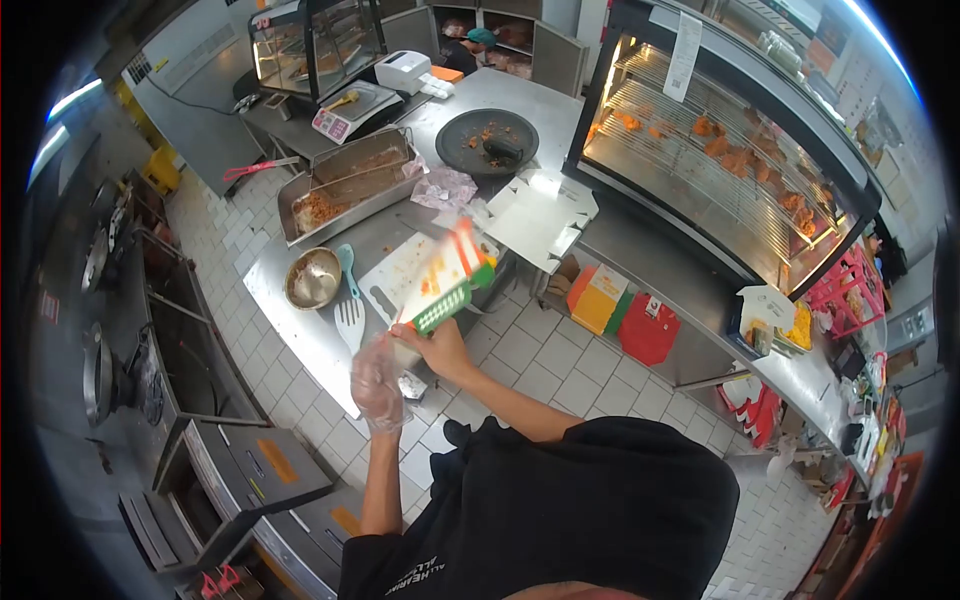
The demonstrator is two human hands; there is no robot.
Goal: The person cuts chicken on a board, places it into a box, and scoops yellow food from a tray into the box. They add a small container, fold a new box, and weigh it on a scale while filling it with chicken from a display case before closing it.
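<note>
A printed cardboard food carton (443, 308), green, white and red with its top part blurred, is tilted over the near end of the steel table. My right hand (437, 350) is bare and closed on the carton's near side. My left hand (378, 388), in a clear plastic glove, has its fingers curled against the carton's lower left corner. Partly under the carton lies a white cutting board (385, 275) with crumbs on it. To the left are a white slotted spatula (350, 322), a light-blue utensil (346, 258) and a metal bowl (313, 278).
A steel tray (345, 185) with orange crumbs and a round black pan (487, 140) stand farther back. An opened white carton (540, 218) lies right of them. A lit glass cabinet (720, 140) holds fried pieces. Behind the counter a person in a green cap (481, 38) is low down.
</note>
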